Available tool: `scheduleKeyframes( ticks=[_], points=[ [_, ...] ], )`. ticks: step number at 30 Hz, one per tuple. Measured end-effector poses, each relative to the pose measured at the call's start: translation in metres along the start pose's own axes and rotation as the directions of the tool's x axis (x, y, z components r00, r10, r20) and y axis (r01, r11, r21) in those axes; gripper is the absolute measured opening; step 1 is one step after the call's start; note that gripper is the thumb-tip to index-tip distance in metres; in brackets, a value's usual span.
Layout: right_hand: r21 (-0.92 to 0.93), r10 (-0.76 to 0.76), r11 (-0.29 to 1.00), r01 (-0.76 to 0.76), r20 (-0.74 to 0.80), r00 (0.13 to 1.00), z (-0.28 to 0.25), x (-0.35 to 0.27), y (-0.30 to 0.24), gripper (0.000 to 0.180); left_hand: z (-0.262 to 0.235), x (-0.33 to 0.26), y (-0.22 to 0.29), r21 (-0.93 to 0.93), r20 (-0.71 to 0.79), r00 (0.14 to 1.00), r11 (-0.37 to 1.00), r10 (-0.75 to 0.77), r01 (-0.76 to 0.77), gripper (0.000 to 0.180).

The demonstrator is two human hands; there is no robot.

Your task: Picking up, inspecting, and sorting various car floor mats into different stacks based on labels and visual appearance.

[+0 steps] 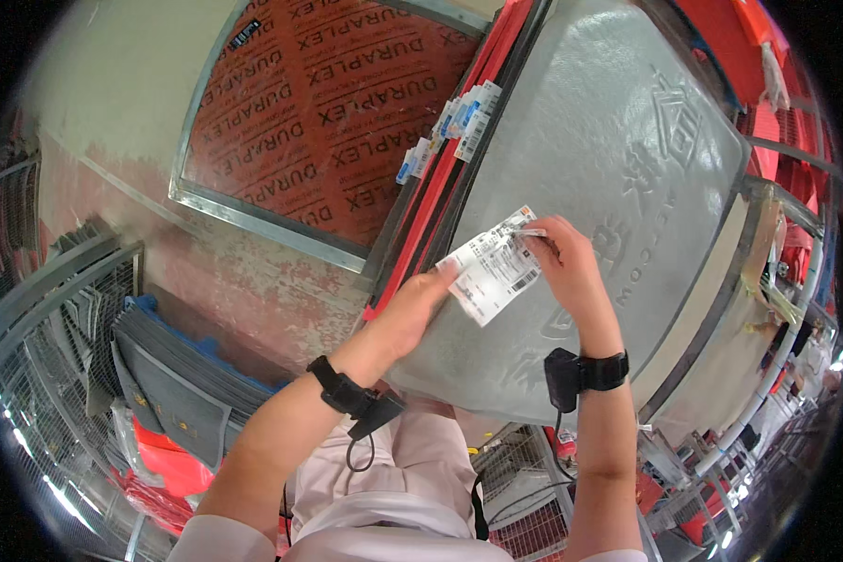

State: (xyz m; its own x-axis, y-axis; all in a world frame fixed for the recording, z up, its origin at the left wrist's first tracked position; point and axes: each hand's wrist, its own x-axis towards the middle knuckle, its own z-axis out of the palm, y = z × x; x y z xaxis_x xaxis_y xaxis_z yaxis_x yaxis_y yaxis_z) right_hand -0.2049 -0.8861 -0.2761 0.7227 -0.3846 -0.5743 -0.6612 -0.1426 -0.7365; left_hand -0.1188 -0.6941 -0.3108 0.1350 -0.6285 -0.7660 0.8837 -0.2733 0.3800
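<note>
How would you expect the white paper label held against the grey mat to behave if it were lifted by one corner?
The white paper label looks thin, so it would probably flop and curl. It seems very light, since fingertips of the left hand and right hand hold it. It may tear or crease easily against the grey embossed mat.

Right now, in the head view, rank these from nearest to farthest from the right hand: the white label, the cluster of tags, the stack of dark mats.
From the right hand:
1. White label, held at its fingertips.
2. Cluster of tags, up-left on the red mat edges.
3. Stack of dark mats, far lower left.
</note>
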Motion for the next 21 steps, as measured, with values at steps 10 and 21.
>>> scheduleKeyframes(
  ticks=[10,21],
  points=[
    [0.140,0.342,0.919,-0.369,0.183,0.922,-0.023,0.018,-0.018,0.020,-0.008,0.006,-0.014,0.437,-0.048,0.994,0.897,0.102,-0.071,0.040],
    [-0.792,-0.085,0.130,0.597,0.591,0.802,0.037,0.148,-0.086,0.014,0.068,-0.053,-0.023,0.764,0.561,0.590,-0.089,0.580,-0.639,0.053]
  ],
)
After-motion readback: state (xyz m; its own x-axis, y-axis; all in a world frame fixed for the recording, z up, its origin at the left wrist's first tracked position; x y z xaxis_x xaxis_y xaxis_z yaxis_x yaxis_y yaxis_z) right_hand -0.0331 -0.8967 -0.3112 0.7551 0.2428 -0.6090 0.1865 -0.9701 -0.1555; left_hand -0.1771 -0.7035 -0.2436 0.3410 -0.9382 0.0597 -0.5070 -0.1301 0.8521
